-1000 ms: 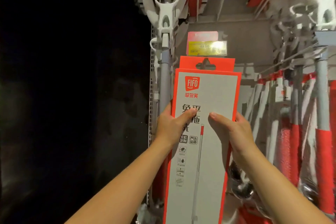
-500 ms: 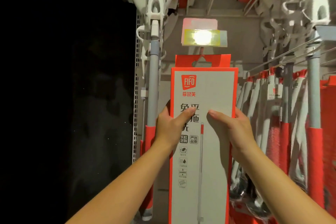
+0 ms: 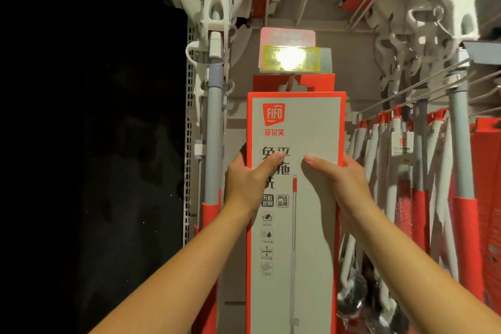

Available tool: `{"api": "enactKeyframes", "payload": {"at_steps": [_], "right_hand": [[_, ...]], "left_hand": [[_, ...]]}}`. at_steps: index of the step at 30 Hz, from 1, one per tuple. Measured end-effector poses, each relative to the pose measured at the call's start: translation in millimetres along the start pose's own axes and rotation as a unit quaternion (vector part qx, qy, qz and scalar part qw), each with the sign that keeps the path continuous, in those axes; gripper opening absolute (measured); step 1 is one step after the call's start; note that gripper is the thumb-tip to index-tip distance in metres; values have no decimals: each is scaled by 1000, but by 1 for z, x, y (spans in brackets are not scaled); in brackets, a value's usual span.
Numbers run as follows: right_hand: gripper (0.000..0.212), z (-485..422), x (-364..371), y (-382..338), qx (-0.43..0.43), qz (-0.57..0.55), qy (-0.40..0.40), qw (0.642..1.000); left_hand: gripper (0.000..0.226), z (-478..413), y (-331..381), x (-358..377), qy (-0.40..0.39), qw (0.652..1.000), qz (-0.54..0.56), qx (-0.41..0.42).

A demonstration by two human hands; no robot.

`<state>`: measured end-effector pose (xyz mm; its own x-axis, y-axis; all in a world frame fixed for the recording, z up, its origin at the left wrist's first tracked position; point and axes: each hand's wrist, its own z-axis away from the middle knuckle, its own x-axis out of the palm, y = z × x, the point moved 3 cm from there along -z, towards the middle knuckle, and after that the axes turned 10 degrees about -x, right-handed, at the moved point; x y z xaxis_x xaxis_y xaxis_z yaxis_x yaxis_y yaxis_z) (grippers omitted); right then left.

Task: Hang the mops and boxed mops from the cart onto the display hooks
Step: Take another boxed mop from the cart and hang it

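A tall grey boxed mop (image 3: pixel 295 127) with orange edges and a FIFO logo stands upright in front of me. My left hand (image 3: pixel 248 182) grips its left edge, thumb across the front. My right hand (image 3: pixel 340 184) grips its right edge, thumb on the front as well. Its orange hang tab (image 3: pixel 294 84) with a cut-out sits on the display hook, just below a pink and yellow price label (image 3: pixel 291 55). Whether a second box hangs behind it is unclear.
A grey-and-orange mop (image 3: pixel 214 122) with a white handle hangs just left of the box. Several mops (image 3: pixel 417 171) with orange grips hang on metal hooks at the right. More white mop handles (image 3: pixel 458 8) fill the top. Far left is dark.
The box and both hands sit slightly lower under the price label than before, and the view has shifted so the label and hook appear nearer. Both grips are unchanged.
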<state>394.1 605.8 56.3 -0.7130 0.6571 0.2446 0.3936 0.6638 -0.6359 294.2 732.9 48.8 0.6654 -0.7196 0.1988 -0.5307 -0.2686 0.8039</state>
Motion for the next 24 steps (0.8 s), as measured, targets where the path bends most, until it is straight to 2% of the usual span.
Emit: {"api": "enactKeyframes", "payload": {"at_steps": [4,7,12,16,17,20,24], "right_hand": [[42,-6,-2,17,8,0,1,1000],[32,-17,-3,28,16,2,4,1000],[31,-42,-8,61,29,-5,7,1000],[31,-66,-10,94,35,-2,-12,999],[30,-72,-11,103,41,-2,-17,999],[30,-89,-13,130,58,-15,-25,998],[38,-109,-13,160,75,-37,-41,996]], "left_hand": [[25,-11,-17,-3,13,1000,-11,-9],[35,-22,-27,-2,24,999,-16,-18],[42,-49,-51,-1,55,997,-18,-49],[16,-70,-76,-3,94,993,-30,-63],[16,-78,-83,-3,99,993,-25,-66],[21,-100,-101,-3,124,986,-42,-100],[31,-123,-115,-5,138,976,-124,-115]]}}
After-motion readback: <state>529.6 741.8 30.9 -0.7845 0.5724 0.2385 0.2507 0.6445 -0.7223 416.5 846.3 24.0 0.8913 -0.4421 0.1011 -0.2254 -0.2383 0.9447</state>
